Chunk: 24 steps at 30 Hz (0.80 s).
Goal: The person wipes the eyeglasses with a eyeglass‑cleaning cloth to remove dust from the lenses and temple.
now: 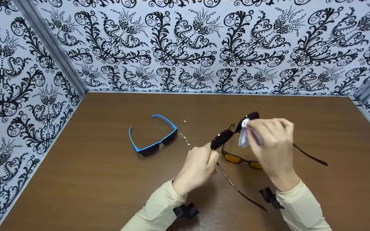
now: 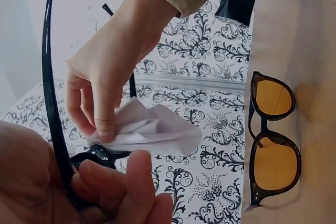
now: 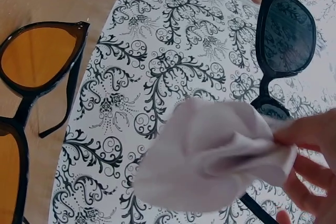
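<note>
My left hand point(image 1: 199, 163) grips black sunglasses point(image 1: 222, 139) at one end of the frame, holding them raised above the table with the temples spread. A pale cleaning cloth point(image 3: 205, 156) is pinched between the thumb and fingers of my right hand point(image 1: 273, 144). The cloth lies against the far lens, which it partly hides in the right wrist view. In the left wrist view, the left fingers point(image 2: 118, 187) curl round the frame close to a long dark temple point(image 2: 48, 77). Behind the held pair, glasses with orange lenses point(image 2: 273, 98) rest on the table.
Blue-framed sunglasses point(image 1: 157, 144) with dark lenses sit left of the hands, temples unfolded. Small bright specks of light point(image 1: 185, 138) show on the brown table point(image 1: 108, 179). Patterned black-and-white walls point(image 1: 185, 48) stand at the back and sides.
</note>
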Available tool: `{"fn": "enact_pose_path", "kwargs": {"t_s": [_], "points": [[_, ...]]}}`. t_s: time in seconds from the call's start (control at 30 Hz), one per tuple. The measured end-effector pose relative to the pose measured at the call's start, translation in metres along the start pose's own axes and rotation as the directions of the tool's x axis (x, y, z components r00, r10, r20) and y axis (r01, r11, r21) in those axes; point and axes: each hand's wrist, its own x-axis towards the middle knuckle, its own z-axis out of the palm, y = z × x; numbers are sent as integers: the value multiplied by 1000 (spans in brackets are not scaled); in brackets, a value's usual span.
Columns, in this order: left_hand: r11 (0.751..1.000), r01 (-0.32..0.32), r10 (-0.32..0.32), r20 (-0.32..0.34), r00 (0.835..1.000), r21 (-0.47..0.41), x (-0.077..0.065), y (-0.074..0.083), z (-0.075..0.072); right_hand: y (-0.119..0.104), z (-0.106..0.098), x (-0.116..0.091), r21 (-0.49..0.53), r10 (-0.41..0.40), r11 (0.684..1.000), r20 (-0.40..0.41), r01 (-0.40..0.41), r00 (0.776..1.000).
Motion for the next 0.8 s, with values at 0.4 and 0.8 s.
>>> {"fn": "enact_pose_path", "kwargs": {"t_s": [0.4,0.8], "points": [[999,-1,2,20,1000,-40,1,-2,0,8,-10,-2,-130,97,989,168,-76,981],[928,78,-6,194,981,-365,8,-9,-9,10,-16,8,3,331,944,-49,-331,942]]}}
